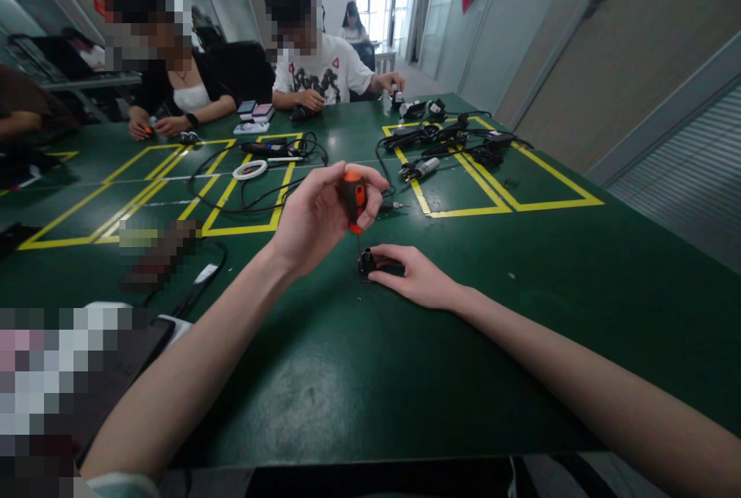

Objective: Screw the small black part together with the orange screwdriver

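Observation:
My left hand [324, 212] is closed round the handle of an orange and black screwdriver [355, 201], held upright. Its thin shaft points down beside a small black part [367, 260] on the green table [301, 374]. The thumb and fingers of my right hand [414, 274] grip that black part from the right. Whether the screwdriver's tip touches the part cannot be made out. A tiny screw-like piece [360, 298] lies on the table just in front of the part.
Black cables and adapters [434, 139] lie at the back right among yellow tape lines. A white ring [250, 170] and a soldering-iron-like tool [272, 149] are at the back left. Several people sit across the table. A dark device [124, 367] lies near left.

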A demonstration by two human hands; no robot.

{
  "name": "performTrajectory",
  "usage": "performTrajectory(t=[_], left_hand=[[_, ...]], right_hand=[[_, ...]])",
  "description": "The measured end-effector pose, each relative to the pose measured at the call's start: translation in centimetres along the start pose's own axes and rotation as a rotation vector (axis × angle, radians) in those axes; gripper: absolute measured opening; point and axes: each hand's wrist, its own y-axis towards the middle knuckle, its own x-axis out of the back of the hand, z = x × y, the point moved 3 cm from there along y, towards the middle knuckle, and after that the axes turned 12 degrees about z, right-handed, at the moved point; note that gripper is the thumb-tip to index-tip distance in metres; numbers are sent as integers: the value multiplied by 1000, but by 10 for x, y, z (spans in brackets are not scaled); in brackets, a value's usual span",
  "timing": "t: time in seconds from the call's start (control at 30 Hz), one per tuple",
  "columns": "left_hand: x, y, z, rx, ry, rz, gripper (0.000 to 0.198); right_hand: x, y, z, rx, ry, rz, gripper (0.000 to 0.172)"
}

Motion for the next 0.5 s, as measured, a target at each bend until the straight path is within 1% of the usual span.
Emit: performTrajectory(t=[0.17, 0.3, 0.4, 0.5], left_hand=[[0, -1, 0, -16, -9, -17, 20], [-2, -1, -1, -14, 17, -9, 24], [-3, -1, -1, -2, 4, 1, 21], [-2, -1, -1, 17, 4, -3, 28]], right_hand=[[0, 0, -1, -11, 0, 8, 35], [0, -1, -2, -15, -13, 3, 33], [1, -1, -1, -9, -20, 6, 31], [1, 0, 0, -11, -18, 7, 32]])
